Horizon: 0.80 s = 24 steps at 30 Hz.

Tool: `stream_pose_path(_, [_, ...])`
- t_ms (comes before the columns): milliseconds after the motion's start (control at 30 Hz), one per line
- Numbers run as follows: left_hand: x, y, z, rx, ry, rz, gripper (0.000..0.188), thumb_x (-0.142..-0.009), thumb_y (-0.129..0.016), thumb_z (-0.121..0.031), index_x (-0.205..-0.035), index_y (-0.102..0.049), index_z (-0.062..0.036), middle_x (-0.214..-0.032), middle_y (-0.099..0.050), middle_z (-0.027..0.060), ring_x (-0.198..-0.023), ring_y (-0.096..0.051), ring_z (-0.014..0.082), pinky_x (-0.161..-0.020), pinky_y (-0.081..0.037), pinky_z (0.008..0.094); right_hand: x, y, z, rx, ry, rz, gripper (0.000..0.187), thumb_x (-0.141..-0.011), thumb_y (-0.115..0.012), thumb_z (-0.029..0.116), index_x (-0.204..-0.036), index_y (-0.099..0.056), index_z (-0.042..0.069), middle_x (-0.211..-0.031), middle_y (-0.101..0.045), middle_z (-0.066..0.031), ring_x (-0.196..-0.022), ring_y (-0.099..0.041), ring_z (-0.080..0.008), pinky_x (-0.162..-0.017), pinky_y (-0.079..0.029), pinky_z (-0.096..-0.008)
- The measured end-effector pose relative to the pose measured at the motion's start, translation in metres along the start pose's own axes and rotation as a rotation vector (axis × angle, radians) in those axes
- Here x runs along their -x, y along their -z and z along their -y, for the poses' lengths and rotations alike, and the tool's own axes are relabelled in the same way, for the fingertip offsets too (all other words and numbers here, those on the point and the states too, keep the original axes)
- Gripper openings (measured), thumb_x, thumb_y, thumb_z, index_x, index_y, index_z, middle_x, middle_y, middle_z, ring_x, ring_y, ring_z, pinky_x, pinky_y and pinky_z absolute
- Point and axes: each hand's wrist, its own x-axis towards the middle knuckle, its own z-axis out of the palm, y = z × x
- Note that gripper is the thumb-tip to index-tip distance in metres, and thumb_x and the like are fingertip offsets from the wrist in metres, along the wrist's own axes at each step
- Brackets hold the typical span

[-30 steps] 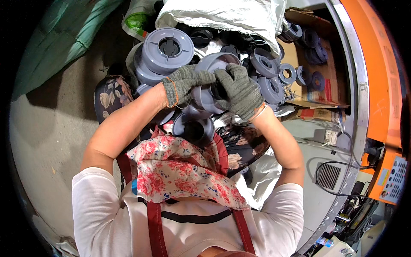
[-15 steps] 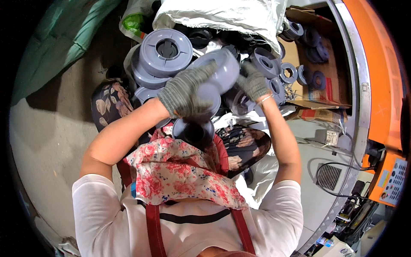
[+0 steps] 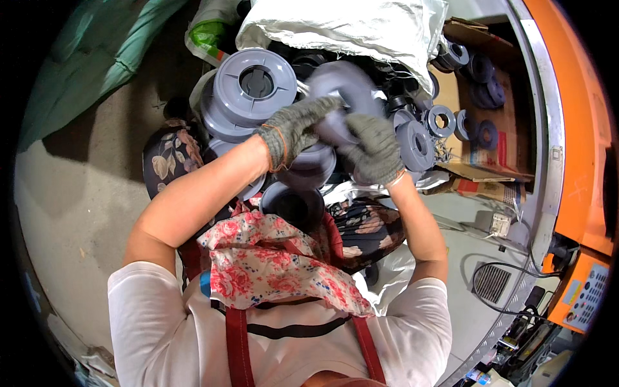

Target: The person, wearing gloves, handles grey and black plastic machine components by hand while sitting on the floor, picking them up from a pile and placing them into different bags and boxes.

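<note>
Both my hands wear grey knit gloves and meet over a heap of grey plastic parts. My left hand (image 3: 293, 132) is closed on the near left edge of a grey plastic ring (image 3: 342, 80), which is smeared by motion. From the right, my right hand (image 3: 374, 148) grips the ring's near edge, its fingertips hidden under the glove's back. Left of the ring, a wide grey flanged ring (image 3: 235, 90) tops a stack, with a black piece in its centre hole. Below my left hand lies another round grey part (image 3: 309, 164). A grey cup-shaped part (image 3: 292, 203) sits at my lap.
A white woven sack (image 3: 342, 26) with black round parts at its mouth lies at the far side. To the right, an open cardboard box (image 3: 509, 116) holds smaller grey rings (image 3: 487, 135). An orange machine (image 3: 580, 129) with a keypad (image 3: 588, 293) stands at the far right.
The grey ring has turned and swung slightly right and away from me. My right hand has come left and nearer, closing onto it. The left hand has moved slightly right.
</note>
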Motion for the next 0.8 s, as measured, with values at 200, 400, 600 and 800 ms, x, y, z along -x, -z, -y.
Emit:
stream_pose_path(200, [-0.024,0.029,0.008,-0.239,-0.082,-0.059,0.016,-0.075,-0.065,-0.018,-0.082,-0.061,-0.0036,-0.079,-0.060,0.0071,-0.068,-0.058,0.0191,-0.061,-0.049,0.0337,-0.041,-0.034,-0.054,0.110,-0.326,-0.189,0.036,-0.072,-0.064,0.016,-0.106,-0.055,0.007,-0.105,-0.057,-0.0129,-0.101,-0.051,-0.0307,-0.085,-0.041,-0.0394])
stream_pose_path(400, [-0.016,0.018,-0.001,-0.511,-0.186,-0.089,0.012,-0.073,-0.064,-0.015,-0.078,-0.063,-0.0042,-0.090,-0.063,0.0076,-0.083,-0.058,0.0172,-0.073,-0.046,0.0320,-0.058,-0.079,-0.105,0.419,-0.453,0.213,0.043,-0.077,-0.058,0.032,-0.113,-0.050,0.009,-0.106,-0.055,-0.0160,-0.100,-0.052,-0.0330,-0.083,-0.044,-0.0402])
stream_pose_path(600, [-0.018,0.032,0.007,-0.584,-0.330,0.076,0.026,-0.072,-0.062,-0.006,-0.098,-0.059,-0.0021,-0.101,-0.062,0.0079,-0.092,-0.058,0.0196,-0.082,-0.045,0.0329,-0.047,-0.034,-0.062,-0.103,-0.355,-0.314,0.025,-0.082,-0.052,0.023,-0.093,-0.061,0.003,-0.088,-0.060,-0.0185,-0.086,-0.058,-0.0338,-0.075,-0.046,-0.0406])
stream_pose_path(800, [-0.012,0.027,0.013,-0.276,-0.282,0.349,0.037,-0.072,-0.063,-0.004,-0.108,-0.056,-0.0035,-0.097,-0.062,0.0068,-0.089,-0.059,0.0196,-0.080,-0.048,0.0313,-0.035,0.003,-0.001,-0.315,-0.490,0.042,0.051,-0.071,-0.067,0.037,-0.106,-0.057,0.001,-0.102,-0.055,-0.0229,-0.095,-0.053,-0.0354,-0.083,-0.043,-0.0393])
